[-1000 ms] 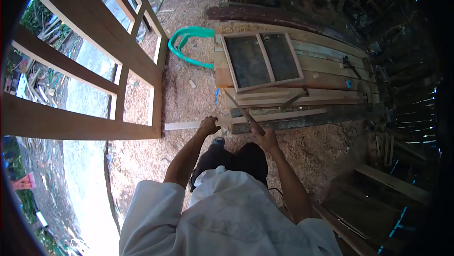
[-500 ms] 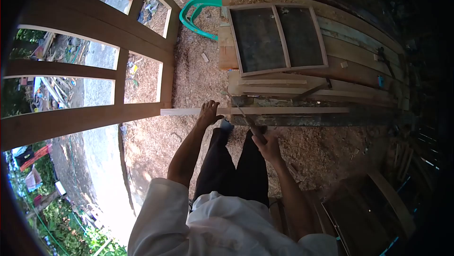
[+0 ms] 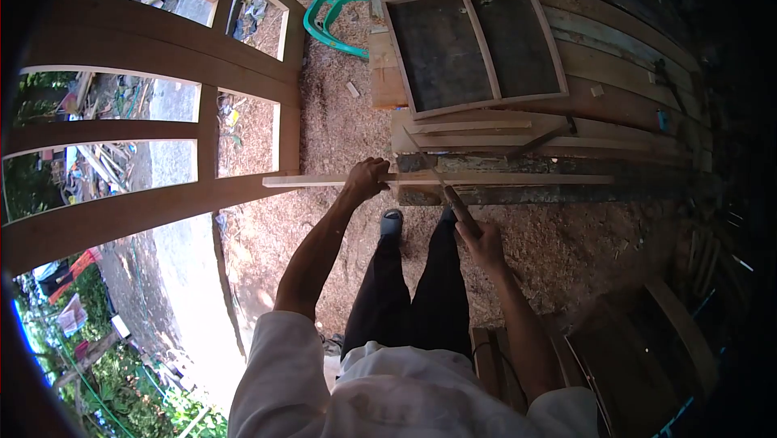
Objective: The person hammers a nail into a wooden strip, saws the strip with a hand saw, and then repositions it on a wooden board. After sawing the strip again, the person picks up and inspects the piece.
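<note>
A long, narrow wooden strip (image 3: 518,178) lies along the near edge of the workbench, its left part sticking out past the bench end. My left hand (image 3: 368,177) is closed around the strip just left of the bench. In my right hand (image 3: 484,245) is the brown handle of a handsaw (image 3: 461,209), held on the near side of the strip. Its thin blade slants up and left across the strip, right of my left hand. Whether the teeth touch the wood I cannot make out.
The plank workbench (image 3: 599,118) bears a two-panel mesh frame (image 3: 487,42), a dark-ended hammer-like tool (image 3: 541,139) and loose strips. A large wooden lattice frame (image 3: 162,203) stands left. A green plastic piece (image 3: 324,21) is beyond; wood shavings (image 3: 340,131) cover the ground.
My left hand's fingers, spread over the strip before, are now wrapped around it. The saw has shifted right and its blade reaches farther beyond the strip. The whole view has moved slightly.
</note>
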Demonstrator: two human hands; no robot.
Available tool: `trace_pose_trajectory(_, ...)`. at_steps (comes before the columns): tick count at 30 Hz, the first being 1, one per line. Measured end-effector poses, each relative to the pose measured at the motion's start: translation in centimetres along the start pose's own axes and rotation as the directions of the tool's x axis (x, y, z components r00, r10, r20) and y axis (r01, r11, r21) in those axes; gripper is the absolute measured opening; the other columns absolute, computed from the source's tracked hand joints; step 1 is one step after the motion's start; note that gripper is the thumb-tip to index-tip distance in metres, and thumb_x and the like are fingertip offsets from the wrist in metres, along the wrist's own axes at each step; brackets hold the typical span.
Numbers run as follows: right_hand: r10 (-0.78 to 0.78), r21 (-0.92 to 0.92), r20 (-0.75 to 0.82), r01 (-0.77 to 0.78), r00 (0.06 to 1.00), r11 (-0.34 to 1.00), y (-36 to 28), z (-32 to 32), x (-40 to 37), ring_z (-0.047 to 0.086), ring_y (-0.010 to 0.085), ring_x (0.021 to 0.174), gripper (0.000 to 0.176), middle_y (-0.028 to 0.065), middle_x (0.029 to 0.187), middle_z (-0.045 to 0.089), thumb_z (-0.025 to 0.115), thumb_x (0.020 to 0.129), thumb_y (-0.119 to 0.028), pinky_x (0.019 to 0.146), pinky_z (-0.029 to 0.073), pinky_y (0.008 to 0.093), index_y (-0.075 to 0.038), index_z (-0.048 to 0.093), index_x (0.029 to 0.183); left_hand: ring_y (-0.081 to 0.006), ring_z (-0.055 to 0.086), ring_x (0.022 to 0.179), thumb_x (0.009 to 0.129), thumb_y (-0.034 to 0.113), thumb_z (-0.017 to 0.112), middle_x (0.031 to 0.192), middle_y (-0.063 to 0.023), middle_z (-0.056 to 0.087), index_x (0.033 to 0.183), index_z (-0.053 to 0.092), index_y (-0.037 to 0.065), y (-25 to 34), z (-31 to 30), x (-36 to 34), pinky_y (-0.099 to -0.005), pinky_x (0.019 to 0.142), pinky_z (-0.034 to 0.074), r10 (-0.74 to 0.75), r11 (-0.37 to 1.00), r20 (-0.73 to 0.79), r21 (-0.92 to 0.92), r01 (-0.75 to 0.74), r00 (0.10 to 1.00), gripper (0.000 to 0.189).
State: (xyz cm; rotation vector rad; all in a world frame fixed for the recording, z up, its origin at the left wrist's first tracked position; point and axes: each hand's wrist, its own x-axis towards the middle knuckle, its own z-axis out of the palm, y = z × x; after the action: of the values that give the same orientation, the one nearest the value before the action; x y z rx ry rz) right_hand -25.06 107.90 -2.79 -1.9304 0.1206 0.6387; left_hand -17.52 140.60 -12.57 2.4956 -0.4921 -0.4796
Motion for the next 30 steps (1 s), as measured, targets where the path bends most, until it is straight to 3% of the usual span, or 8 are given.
trace_pose_trajectory(6, 0.038, 0.100, -0.082, -0.029, 0.996, 0.995, 0.4, 5.1, -0.3, 0.043, 0.0077, 0.048, 0.045, -0.0012, 0.049, 0.045, 0.063, 0.089, -0.038, 0.046, 0.032, 0.0312, -0.002, 0.055, 0.064, -0.0316, 0.058, 0.081, 0.058, 0.015, 0.083, 0.079, -0.0078, 0.055, 0.076, 0.053, 0.006, -1.0, 2.8, -0.8, -0.0434, 0.068, 0.048, 0.008, 0.994, -0.250, 0.107, 0.019, 0.968, 0.036)
trace_pose_trajectory(9, 0.103, 0.174, -0.143, -0.078, 0.984, 0.982, -1.4, 7.8, -1.8, 0.046, 0.0070, 0.048, 0.044, -0.0009, 0.049, 0.046, 0.063, 0.090, -0.037, 0.045, 0.034, 0.0298, -0.002, 0.055, 0.064, -0.0325, 0.059, 0.076, 0.068, 0.017, 0.077, 0.081, -0.0076, 0.055, 0.079, 0.053, 0.007, -2.0, 4.5, -1.3, -0.0436, 0.064, 0.049, -0.007, 0.997, -0.308, -0.078, -0.018, 0.951, 0.028)
trace_pose_trajectory(17, 0.149, 0.257, -0.246, -0.084, 0.958, 0.963, 1.1, 15.3, -4.1, 0.049, 0.0082, 0.046, 0.041, 0.0006, 0.048, 0.049, 0.063, 0.090, -0.035, 0.045, 0.036, 0.0310, -0.002, 0.059, 0.066, -0.0317, 0.063, 0.078, 0.076, 0.022, 0.073, 0.086, -0.0088, 0.062, 0.091, 0.054, 0.008, -3.8, 5.1, -1.7, -0.0438, 0.065, 0.049, -0.019, 0.999, -0.257, 0.022, 0.026, 0.966, 0.028)
trace_pose_trajectory(20, 0.204, 0.318, -0.244, -0.120, 0.948, 0.941, 0.3, 16.5, -4.5, 0.046, 0.0081, 0.047, 0.041, 0.0006, 0.048, 0.047, 0.062, 0.091, -0.034, 0.045, 0.035, 0.0315, 0.000, 0.060, 0.068, -0.0318, 0.062, 0.087, 0.076, 0.021, 0.072, 0.088, -0.0095, 0.062, 0.093, 0.054, 0.009, -4.8, 5.2, -2.2, -0.0445, 0.073, 0.047, -0.039, 0.998, -0.163, -0.053, 0.030, 0.986, 0.028)
trace_pose_trajectory(22, 0.180, 0.239, -0.256, -0.118, 0.950, 0.964, 0.2, 17.0, -4.3, 0.045, 0.0085, 0.048, 0.042, 0.0020, 0.050, 0.047, 0.060, 0.092, -0.035, 0.046, 0.034, 0.0319, 0.001, 0.061, 0.071, -0.0331, 0.063, 0.084, 0.077, 0.024, 0.072, 0.087, -0.0108, 0.063, 0.096, 0.055, 0.008, -5.3, 5.3, -2.0, -0.0447, 0.073, 0.048, 0.083, 0.994, -0.182, -0.055, -0.094, 0.980, 0.030)
trace_pose_trajectory(25, 0.242, 0.360, -0.236, -0.146, 0.941, 0.921, -0.7, 17.7, -3.9, 0.047, 0.0094, 0.050, 0.043, 0.0041, 0.052, 0.048, 0.057, 0.094, -0.036, 0.047, 0.035, 0.0329, 0.002, 0.061, 0.074, -0.0335, 0.063, 0.082, 0.080, 0.027, 0.069, 0.088, -0.0109, 0.064, 0.098, 0.057, 0.009, -5.6, 4.9, -1.7, -0.0449, 0.073, 0.050, 0.081, 0.997, -0.050, -0.003, -0.081, 0.995, 0.029)
trace_pose_trajectory(29, 0.319, 0.325, -0.243, -0.233, 0.916, 0.917, -2.2, 18.7, -3.8, 0.049, 0.0116, 0.050, 0.044, 0.0067, 0.052, 0.050, 0.054, 0.095, -0.036, 0.048, 0.036, 0.0347, 0.002, 0.061, 0.075, -0.0322, 0.063, 0.082, 0.083, 0.030, 0.066, 0.088, -0.0102, 0.063, 0.099, 0.059, 0.009, -5.1, 4.2, -2.2, -0.0441, 0.075, 0.048, 0.126, 0.989, -0.137, -0.064, -0.136, 0.982, 0.027)
trace_pose_trajectory(30, 0.305, 0.281, -0.249, -0.233, 0.919, 0.931, -1.8, 19.2, -4.0, 0.049, 0.0127, 0.050, 0.044, 0.0075, 0.052, 0.049, 0.054, 0.095, -0.035, 0.048, 0.036, 0.0354, 0.002, 0.059, 0.074, -0.0315, 0.063, 0.081, 0.084, 0.030, 0.065, 0.088, -0.0094, 0.064, 0.096, 0.061, 0.009, -5.0, 4.1, -2.2, -0.0427, 0.077, 0.048, 0.204, 0.977, -0.241, -0.016, -0.215, 0.949, 0.024)
